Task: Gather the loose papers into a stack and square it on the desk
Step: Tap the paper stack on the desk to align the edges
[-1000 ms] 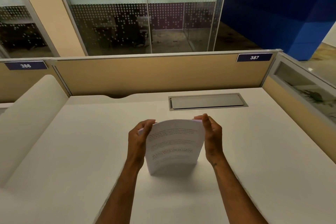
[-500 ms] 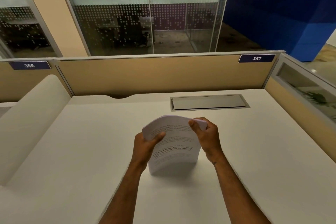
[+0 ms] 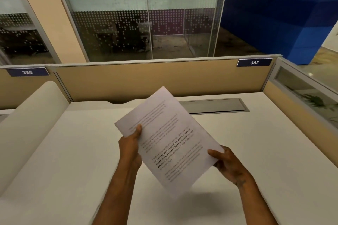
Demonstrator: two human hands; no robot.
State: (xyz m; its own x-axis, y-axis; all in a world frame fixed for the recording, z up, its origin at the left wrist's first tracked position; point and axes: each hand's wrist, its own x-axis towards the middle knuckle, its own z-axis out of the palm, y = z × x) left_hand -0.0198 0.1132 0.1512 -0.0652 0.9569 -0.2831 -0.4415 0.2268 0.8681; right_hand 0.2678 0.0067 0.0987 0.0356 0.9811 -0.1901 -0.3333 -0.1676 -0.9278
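Head view. White rectangular stack of printed paper sheets (image 3: 170, 140) held up in the air over the flat white laminate desk (image 3: 73, 160), tilted so its far corner points to about 12 o'clock and its near corner to 6 o'clock. Printed side faces the camera; a few lines in bold, the rest too blurred to read. A soft shadow lies on the desk just below the near corner; the stack does not touch the surface.

Left hand (image 3: 130, 149) at the stack's 9 o'clock edge, thumb laid on the top sheet, the other fingers hidden beneath: pinching the paper between thumb and fingers. Right hand (image 3: 229, 165) at the 4 o'clock corner, thumb across the top face, fingers curled under the sheets, likewise clamped on the paper. Both bare forearms come in from the bottom edge of the frame.

Grey metal cable-tray flap (image 3: 214, 105) set flush in the desk at 1 o'clock from the stack, partly hidden behind the paper's upper edge. Tan fabric partition panel (image 3: 146, 78) runs across the back of the desk. Dark blue number plate marked 387 (image 3: 254, 62) at its 2 o'clock end; dark blue number plate marked 386 (image 3: 27, 72) at 10 o'clock. Cream curved side divider (image 3: 27, 124) at 9 o'clock. Frosted dotted glass wall (image 3: 146, 14) beyond the partition.
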